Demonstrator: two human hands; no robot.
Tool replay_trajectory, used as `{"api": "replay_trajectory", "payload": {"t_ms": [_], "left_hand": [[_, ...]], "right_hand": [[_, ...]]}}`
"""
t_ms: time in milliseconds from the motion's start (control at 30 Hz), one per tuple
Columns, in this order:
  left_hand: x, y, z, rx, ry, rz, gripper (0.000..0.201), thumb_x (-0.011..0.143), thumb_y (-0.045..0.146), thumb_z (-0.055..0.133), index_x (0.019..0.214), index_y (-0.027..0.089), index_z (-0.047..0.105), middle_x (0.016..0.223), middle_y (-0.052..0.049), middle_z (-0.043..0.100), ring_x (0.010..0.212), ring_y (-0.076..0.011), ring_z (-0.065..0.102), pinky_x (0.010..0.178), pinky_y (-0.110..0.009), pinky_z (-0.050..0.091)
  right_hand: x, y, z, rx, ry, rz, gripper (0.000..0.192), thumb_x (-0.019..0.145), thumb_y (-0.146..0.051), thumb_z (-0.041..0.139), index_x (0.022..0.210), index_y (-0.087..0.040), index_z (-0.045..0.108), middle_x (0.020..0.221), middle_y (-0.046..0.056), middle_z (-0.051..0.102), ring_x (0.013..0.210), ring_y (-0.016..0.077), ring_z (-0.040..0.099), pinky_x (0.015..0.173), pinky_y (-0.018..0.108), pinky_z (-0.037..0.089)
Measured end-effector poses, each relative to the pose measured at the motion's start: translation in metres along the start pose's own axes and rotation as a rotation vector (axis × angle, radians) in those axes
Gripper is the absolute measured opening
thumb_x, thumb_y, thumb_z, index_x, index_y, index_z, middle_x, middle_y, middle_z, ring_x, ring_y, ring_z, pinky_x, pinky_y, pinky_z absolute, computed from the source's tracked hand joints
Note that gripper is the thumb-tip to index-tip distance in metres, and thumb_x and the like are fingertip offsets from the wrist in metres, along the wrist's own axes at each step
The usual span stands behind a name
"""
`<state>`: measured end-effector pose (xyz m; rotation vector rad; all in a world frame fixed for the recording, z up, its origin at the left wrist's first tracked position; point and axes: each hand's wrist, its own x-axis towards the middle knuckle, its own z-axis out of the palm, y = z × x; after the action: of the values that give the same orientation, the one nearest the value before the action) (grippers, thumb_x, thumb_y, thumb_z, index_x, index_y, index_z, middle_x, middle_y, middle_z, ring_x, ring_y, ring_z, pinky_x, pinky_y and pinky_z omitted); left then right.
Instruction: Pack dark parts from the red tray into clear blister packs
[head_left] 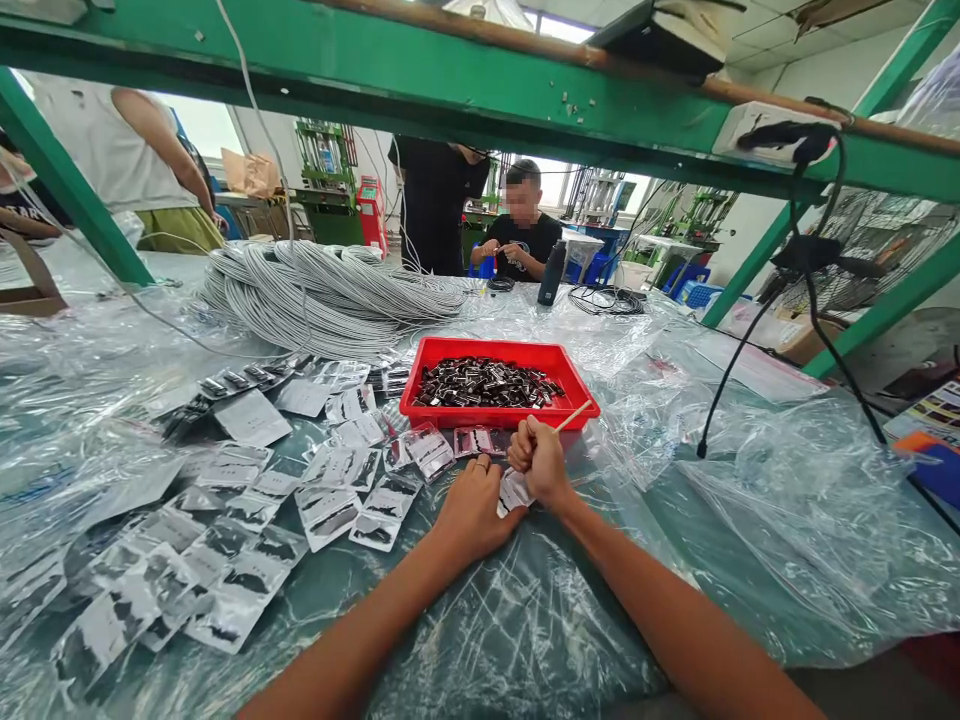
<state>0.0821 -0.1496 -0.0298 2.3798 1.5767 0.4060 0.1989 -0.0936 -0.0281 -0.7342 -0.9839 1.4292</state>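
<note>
A small clear packet with a white label (515, 490) lies on the table between my two hands. My left hand (471, 508) rests over its left side, thumb along the near edge and fingers at the far edge, holding it down. The fingers of my right hand (538, 462) are closed in a fist around a thin beige stick (574, 415), which points up and to the right. This fist is just above the packet's right side; the stick's lower end is hidden in it. Right behind stands a red tray (499, 415) filled with small dark metallic pieces (487, 382).
Labelled packets with dark contents (247, 580) spread across the left. Behind them lies a large coil of grey cable (322, 290). A dark bottle (552, 272) and a seated person (529, 235) are across the table. Black cables (810, 280) hang from the green frame (487, 80).
</note>
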Motion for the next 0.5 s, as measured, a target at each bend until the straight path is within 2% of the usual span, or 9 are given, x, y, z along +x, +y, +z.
{"api": "replay_trajectory", "payload": {"t_ms": [100, 167, 333, 433, 500], "left_hand": [[0.000, -0.003, 0.005, -0.020, 0.011, -0.006, 0.038, 0.082, 0.037, 0.063, 0.110, 0.012, 0.059, 0.112, -0.016, 0.061, 0.109, -0.0320, 0.058, 0.094, -0.044, 0.048], [-0.001, -0.003, 0.006, -0.024, 0.032, -0.011, 0.036, 0.082, 0.037, 0.063, 0.108, 0.012, 0.060, 0.109, -0.015, 0.061, 0.107, -0.0323, 0.059, 0.093, -0.044, 0.048], [-0.002, -0.005, 0.010, -0.109, 0.088, -0.012, 0.032, 0.079, 0.038, 0.065, 0.099, 0.014, 0.059, 0.104, -0.015, 0.062, 0.104, -0.0334, 0.060, 0.091, -0.047, 0.048], [-0.002, -0.010, 0.008, -0.303, 0.113, -0.043, 0.037, 0.071, 0.033, 0.072, 0.101, 0.016, 0.057, 0.103, -0.012, 0.064, 0.101, -0.0310, 0.062, 0.089, -0.044, 0.048], [-0.003, -0.015, 0.002, -0.520, 0.101, -0.099, 0.040, 0.067, 0.030, 0.073, 0.101, 0.019, 0.056, 0.099, -0.007, 0.068, 0.093, -0.0265, 0.064, 0.083, -0.038, 0.050]], "right_hand": [[-0.006, 0.006, 0.006, -0.133, -0.007, -0.047, 0.048, 0.079, -0.051, 0.054, 0.044, -0.022, 0.036, 0.039, -0.007, 0.029, 0.035, 0.0052, 0.023, 0.038, 0.022, 0.017], [-0.010, 0.003, 0.006, -0.196, -0.034, -0.008, 0.048, 0.080, -0.050, 0.052, 0.044, -0.022, 0.037, 0.039, -0.007, 0.030, 0.035, 0.0052, 0.024, 0.038, 0.023, 0.017], [-0.019, -0.020, 0.000, -0.288, -0.285, 0.337, 0.044, 0.083, -0.044, 0.048, 0.048, -0.022, 0.035, 0.039, -0.009, 0.024, 0.035, 0.0052, 0.016, 0.037, 0.023, 0.012], [-0.014, -0.041, -0.007, -0.313, -0.281, 0.369, 0.042, 0.086, -0.050, 0.045, 0.056, -0.023, 0.033, 0.045, -0.011, 0.021, 0.038, 0.0059, 0.012, 0.039, 0.022, 0.012], [-0.010, -0.056, -0.021, -0.494, -0.229, 0.312, 0.040, 0.087, -0.053, 0.045, 0.063, -0.024, 0.033, 0.050, -0.010, 0.024, 0.041, 0.0072, 0.016, 0.040, 0.022, 0.015]]}}
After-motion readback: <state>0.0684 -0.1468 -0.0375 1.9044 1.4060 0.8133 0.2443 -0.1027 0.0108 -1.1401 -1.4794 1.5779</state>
